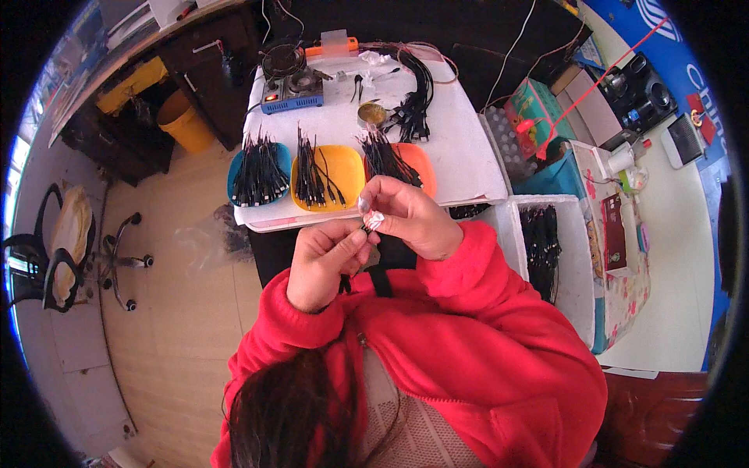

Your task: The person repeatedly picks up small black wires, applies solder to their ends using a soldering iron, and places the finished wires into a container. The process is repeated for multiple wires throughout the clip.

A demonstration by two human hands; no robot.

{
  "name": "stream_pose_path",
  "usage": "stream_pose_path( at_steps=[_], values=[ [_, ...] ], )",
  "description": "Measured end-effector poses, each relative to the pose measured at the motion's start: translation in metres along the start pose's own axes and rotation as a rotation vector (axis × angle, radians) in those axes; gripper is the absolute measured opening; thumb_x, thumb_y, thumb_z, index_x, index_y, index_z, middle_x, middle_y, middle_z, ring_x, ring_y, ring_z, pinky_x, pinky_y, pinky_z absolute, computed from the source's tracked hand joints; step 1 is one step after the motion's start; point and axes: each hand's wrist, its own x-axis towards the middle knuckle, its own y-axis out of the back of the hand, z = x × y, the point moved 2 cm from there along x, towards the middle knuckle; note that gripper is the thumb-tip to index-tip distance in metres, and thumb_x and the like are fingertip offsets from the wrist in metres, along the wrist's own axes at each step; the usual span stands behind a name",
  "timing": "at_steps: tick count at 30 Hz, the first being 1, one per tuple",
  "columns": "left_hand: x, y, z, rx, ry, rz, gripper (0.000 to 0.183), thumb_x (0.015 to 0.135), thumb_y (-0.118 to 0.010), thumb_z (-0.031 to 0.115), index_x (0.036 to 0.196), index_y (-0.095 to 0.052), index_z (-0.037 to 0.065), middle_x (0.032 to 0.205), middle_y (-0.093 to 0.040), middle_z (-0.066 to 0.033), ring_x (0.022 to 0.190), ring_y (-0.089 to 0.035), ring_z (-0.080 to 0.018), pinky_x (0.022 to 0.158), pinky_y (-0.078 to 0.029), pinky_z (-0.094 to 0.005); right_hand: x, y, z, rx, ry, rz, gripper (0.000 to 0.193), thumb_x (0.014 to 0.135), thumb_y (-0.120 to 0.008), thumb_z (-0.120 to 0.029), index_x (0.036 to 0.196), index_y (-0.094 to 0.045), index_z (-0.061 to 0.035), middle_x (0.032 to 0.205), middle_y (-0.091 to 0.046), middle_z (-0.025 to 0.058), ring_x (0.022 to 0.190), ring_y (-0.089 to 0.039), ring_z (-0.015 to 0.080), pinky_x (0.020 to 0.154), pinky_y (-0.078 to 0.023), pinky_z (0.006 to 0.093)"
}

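Observation:
My left hand (331, 253) and my right hand (409, 218) meet in front of my chest, just off the table's near edge. The left fingers are closed in a pinch on a thin black cable (365, 228), mostly hidden by the hand. Between my right thumb and fingers is a small crumpled white piece (375, 221), like tissue or foil, touching the cable's end. Beyond my hands, short black cables with plugs lie in bundles on a teal plate (233, 187), a yellow plate (355, 168) and an orange plate (421, 165).
On the white-topped table (460, 132) stand a blue soldering device (292, 101), a small round tin (373, 115) and a large black cable bundle (415, 97). To my right, a white foam box (573, 257) holds more black cables. An office chair (66, 242) stands at left.

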Motion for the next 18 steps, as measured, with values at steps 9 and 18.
stream_pose_path(
  at_steps=[9, 18],
  values=[
    [-0.013, -0.005, -0.002, 0.079, -0.068, 0.000, 0.018, 0.095, -0.053, 0.011, 0.090, -0.065, -0.002, 0.065, -0.052, 0.0026, 0.051, -0.035, -0.0023, 0.047, -0.025, -0.0183, -0.014, -0.004, -0.009, -0.442, 0.115, 0.128, 0.018, 0.097, -0.051, -0.020, 0.089, -0.053, -0.0037, 0.069, -0.050, -0.0006, 0.060, -0.046, 0.0051, 0.054, -0.037, 0.0207],
    [-0.033, -0.005, -0.001, 0.059, -0.098, 0.010, 0.017, 0.093, -0.054, 0.009, 0.092, -0.066, -0.004, 0.064, -0.052, 0.0015, 0.051, -0.034, -0.0026, 0.046, -0.024, -0.0186, -0.035, 0.001, -0.035, -0.549, 0.194, 0.624, 0.024, 0.097, -0.051, -0.022, 0.090, -0.058, -0.0005, 0.071, -0.056, -0.0018, 0.064, -0.051, 0.0062, 0.057, -0.043, 0.0238]
  ],
)
